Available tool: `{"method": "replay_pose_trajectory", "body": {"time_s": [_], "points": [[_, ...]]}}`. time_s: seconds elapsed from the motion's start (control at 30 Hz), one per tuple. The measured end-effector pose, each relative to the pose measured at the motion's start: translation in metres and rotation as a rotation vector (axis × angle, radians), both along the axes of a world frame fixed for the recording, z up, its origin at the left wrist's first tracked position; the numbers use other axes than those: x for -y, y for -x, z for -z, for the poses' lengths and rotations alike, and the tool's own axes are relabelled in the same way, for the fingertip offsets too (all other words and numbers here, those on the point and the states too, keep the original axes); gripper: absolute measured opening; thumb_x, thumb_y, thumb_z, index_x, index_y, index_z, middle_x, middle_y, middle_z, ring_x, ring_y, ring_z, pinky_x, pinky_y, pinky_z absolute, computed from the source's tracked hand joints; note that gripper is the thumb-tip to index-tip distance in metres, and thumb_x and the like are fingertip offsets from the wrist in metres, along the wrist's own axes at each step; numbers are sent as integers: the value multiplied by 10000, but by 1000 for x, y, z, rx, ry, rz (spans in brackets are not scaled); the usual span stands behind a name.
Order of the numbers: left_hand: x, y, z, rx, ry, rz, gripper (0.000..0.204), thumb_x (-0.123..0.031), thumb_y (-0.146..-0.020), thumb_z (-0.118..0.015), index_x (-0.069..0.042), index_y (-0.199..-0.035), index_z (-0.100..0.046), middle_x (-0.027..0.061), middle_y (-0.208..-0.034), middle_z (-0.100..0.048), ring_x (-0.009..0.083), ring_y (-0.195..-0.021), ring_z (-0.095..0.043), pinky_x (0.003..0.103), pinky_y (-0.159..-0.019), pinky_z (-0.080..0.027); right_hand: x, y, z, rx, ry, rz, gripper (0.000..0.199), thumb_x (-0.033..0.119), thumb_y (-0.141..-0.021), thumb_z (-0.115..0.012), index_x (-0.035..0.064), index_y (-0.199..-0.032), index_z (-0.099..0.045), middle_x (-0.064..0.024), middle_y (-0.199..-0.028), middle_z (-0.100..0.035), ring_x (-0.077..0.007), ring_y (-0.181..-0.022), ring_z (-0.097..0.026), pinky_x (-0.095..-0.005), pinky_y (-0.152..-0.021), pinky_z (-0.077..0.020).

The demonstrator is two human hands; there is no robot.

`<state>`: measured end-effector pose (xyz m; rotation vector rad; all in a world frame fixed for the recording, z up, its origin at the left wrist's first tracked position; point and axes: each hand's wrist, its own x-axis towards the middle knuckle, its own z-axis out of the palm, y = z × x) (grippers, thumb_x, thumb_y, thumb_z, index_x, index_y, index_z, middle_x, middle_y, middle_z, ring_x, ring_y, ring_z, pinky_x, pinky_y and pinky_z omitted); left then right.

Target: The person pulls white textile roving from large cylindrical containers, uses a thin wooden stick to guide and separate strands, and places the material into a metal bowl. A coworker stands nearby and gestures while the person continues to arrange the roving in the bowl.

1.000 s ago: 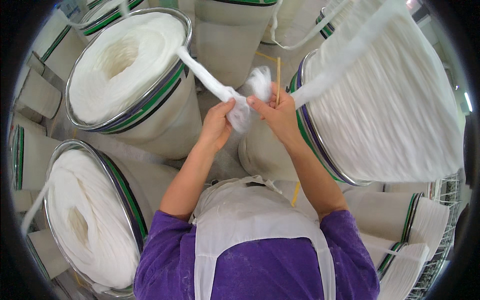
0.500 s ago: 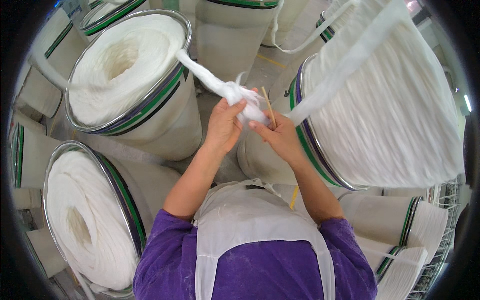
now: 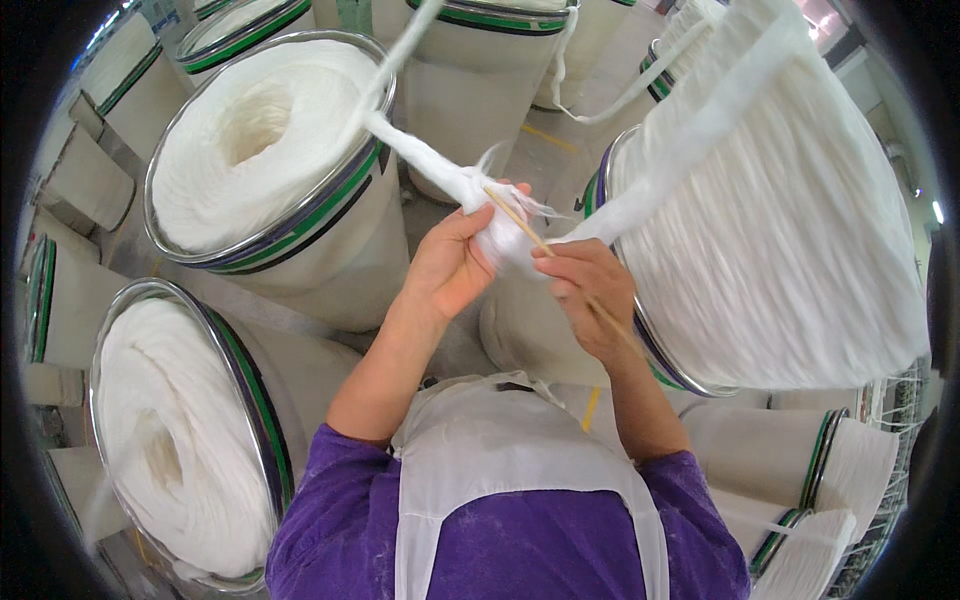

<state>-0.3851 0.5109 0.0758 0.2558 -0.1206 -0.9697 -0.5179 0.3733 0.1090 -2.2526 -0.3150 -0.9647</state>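
Seen from the head camera, the left hand (image 3: 452, 268) is closed around a thick wad of white fibre rope (image 3: 470, 192) held up in front of the chest, thumb and fingers wrapped over the spot where two soft strands meet. The right hand (image 3: 588, 292) is closed in a pinch on a thin wooden stick (image 3: 545, 250), which slants from the palm up through the wad, its tip poking out among loose wisps. One strand runs up and left over the rim of the upper left can (image 3: 300, 222); the other sweeps up and right beside the heaped right can (image 3: 640, 330).

The step in hand looks like joining the two strand ends, with the stick working the fibres together. The next move would call for a light, steady grip, since the fluffy stuff seems easy to pull apart.

The fibre is matte, downy and snow white, coiled in rings inside tall round cans with shiny metal rims and green bands. A third full can (image 3: 250, 400) stands at lower left. The person wears a purple shirt (image 3: 340, 530) under a pale apron (image 3: 520, 480)
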Motion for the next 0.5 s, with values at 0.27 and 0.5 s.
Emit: {"method": "replay_pose_trajectory", "body": {"time_s": [0.27,0.5], "points": [[1,-2,2,64,-126,-27,272,-184,-922,-624,-29,-1134,-553,103,-1119,-632,237,-1026,-609,379,-949,-482,-12,-7,14,-45,256,66,200,127,-873,-645,74,-1063,-678,-90,-1004,-663,-218,-805,-606,-316,-714,-489],[9,3,9,27,-172,-134,266,-182,-900,-660,-42,-1106,-567,115,-1105,-639,234,-1022,-612,386,-933,-501,4,28,-13,-321,-779,-154,318,219,-943,-561,0,-1168,-612,-73,-968,-669,-139,-802,-590,-272,-685,-473]]}}
